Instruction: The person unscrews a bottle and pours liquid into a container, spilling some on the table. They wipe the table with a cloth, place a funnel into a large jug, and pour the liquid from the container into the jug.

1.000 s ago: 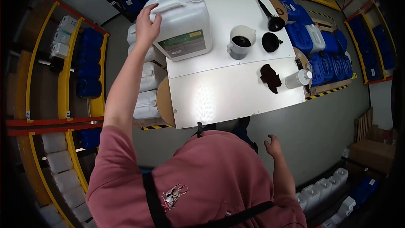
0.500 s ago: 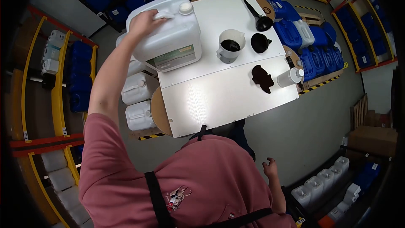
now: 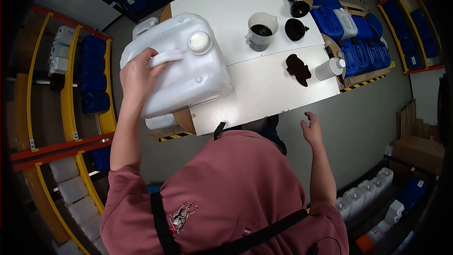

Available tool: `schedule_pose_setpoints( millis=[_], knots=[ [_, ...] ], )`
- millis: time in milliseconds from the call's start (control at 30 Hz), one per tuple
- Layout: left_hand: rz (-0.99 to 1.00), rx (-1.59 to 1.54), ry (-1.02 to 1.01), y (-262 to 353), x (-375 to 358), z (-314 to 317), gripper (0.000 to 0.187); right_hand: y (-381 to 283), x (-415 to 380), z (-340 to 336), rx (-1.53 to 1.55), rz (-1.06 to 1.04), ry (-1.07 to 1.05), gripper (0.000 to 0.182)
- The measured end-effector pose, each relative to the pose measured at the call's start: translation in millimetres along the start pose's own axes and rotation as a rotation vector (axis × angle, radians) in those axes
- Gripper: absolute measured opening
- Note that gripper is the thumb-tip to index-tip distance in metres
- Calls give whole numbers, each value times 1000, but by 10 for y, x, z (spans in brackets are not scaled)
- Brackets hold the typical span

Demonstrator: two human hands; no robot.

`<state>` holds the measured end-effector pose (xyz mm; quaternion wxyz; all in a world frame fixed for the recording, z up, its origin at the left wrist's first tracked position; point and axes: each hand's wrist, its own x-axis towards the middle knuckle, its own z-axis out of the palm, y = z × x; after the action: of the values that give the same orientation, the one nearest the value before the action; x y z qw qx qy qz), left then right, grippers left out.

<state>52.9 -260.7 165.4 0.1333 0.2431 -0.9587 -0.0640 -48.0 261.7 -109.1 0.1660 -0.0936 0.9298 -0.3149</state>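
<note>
Holds a white canister (image 3: 188, 85) by its top handle (image 3: 170, 57), with the left hand (image 3: 138, 78) clamped round it beside the cap (image 3: 199, 41), probably to bear the load on one arm. Has it tilted over the near left part of the white table (image 3: 255, 85); cannot tell about contact under its base. Holds nothing in the right hand (image 3: 312, 130), with fingers apart, in front of the table's edge, perhaps for balance. Shows toward the table's right, likely out of the canister's way, a jug (image 3: 259, 41) with dark contents, a black funnel (image 3: 295, 29) near it and a long-spouted funnel (image 3: 299, 8) behind. Shows nearer the front, on the glossy surface, a dark irregular patch (image 3: 298, 70) of unclear nature near a white bottle (image 3: 329, 69). Stands on grey floor (image 3: 363, 118) between yellow racking (image 3: 71, 89) and stacked blue canisters (image 3: 328, 22).
</note>
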Motion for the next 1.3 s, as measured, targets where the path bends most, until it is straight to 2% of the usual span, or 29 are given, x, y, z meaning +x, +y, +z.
schedule_pose_setpoints(
  millis=[100,133,200,233,300,367,433,567,667,733,767,800,867,967,1300],
  knots=[
    [-35,-32,-95,76,-249,63,41,-670,275,-98,107,-180,53,41],
    [-13,-69,-128,86,-312,95,42,-924,316,-138,106,-179,52,41],
    [32,-162,-188,71,-428,177,41,-1433,343,-224,97,-335,91,38],
    [27,-163,-184,75,-481,213,41,-1599,343,-246,95,-341,88,38],
    [63,-181,-204,83,-537,263,40,-1900,341,-289,85,-530,116,37],
    [70,-181,-190,75,-603,313,39,-2100,315,-312,96,-561,116,37],
    [82,-189,-186,70,-677,355,38,-2229,296,-309,122,-689,142,36],
    [88,-207,-181,54,-724,451,36,-2615,230,-352,193,-648,68,37],
    [175,-209,-138,61,-726,517,34,-2880,252,-351,99,-653,-36,39],
    [183,-215,-150,49,-714,551,36,-3073,289,-308,-75,-755,-24,44],
    [194,-222,-166,41,-710,570,37,-3171,300,-281,-155,-787,-6,54],
    [191,-220,-164,38,-708,591,37,-3276,303,-255,-154,-791,-8,54],
    [206,-235,-154,47,-684,630,40,-3462,327,-211,-443,-826,26,57],
    [209,-201,-147,31,-657,636,43,-3621,398,-117,-602,-795,-33,56],
    [269,-205,-41,4,-707,717,42,-3627,479,52,-605,-842,-49,53]
  ],
)
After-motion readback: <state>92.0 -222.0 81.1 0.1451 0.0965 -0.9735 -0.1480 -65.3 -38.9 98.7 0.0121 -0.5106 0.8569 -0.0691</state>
